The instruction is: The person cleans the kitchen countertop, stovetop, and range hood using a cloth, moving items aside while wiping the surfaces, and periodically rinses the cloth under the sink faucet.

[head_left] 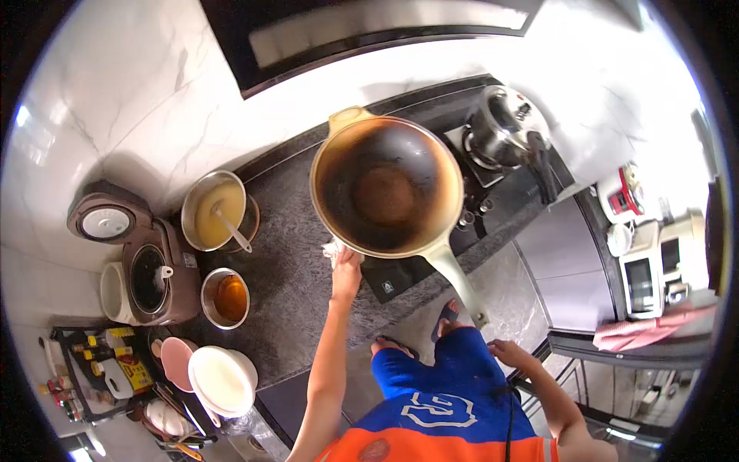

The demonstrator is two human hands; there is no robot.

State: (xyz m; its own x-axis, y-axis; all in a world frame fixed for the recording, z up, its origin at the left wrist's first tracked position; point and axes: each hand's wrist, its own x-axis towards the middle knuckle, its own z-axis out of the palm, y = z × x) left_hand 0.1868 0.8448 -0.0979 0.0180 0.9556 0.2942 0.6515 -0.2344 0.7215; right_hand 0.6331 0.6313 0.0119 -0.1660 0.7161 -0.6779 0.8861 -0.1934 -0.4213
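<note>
A large wok (385,192) with a dark, browned inside sits over the stove, its pale handle pointing toward the front edge. My left hand (346,269) is at the wok's lower left rim, fingers closed on a white cloth (332,249) that rests on the dark counter. My right hand (512,355) hangs low beside my body, right of the wok handle's end, with its fingers partly spread and nothing seen in it.
Left are a bowl of yellowish liquid (203,223) with a spoon, a bowl of amber liquid (231,297), an open rice cooker (181,285) and a white container (223,381). A pressure cooker (493,138) stands on the right burner.
</note>
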